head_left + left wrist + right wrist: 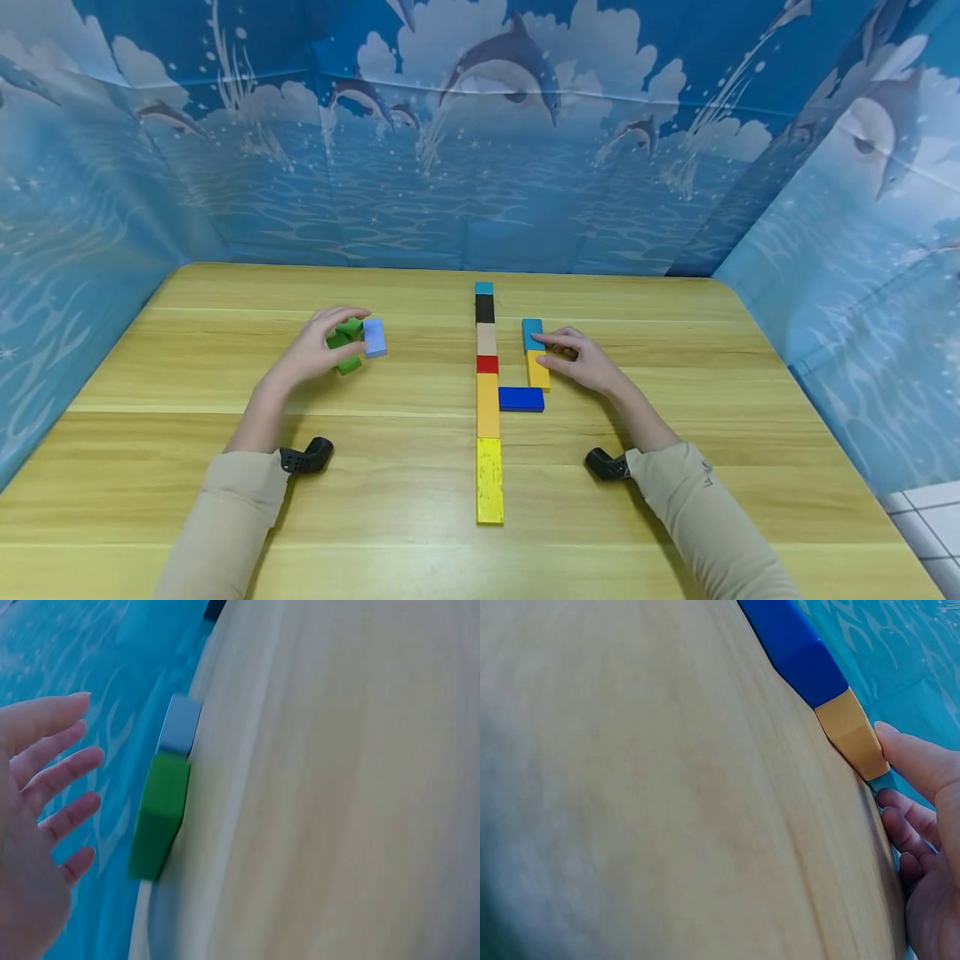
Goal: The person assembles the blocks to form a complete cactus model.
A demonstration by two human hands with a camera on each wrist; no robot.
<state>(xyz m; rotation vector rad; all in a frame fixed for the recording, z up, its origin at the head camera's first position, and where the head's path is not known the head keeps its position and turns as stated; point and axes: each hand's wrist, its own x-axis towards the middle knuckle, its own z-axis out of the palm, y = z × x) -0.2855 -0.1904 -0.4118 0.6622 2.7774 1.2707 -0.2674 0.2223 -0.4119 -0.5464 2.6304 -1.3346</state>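
Note:
On the left, my left hand (327, 340) hovers over several green blocks (348, 365), partly hidden beneath it. A light blue block (375, 337) lies by its fingertips. In the left wrist view its fingers (56, 780) are spread, apart from a green block (160, 817). My right hand (581, 358) touches two blocks laid end to end: the index fingertip is at the teal block (532, 328), the thumb at the orange-yellow block (537, 372). Below them a dark blue block (521, 399) lies crosswise. The right wrist view shows the thumb beside the orange-yellow block (853, 735).
A straight column of blocks runs down the middle of the table: teal (484, 288), black (484, 309), beige (486, 339), red (487, 364), orange (487, 405) and yellow (490, 482). The dark blue block meets its right side. A dolphin-print curtain (465, 192) hangs behind the wooden table (390, 500).

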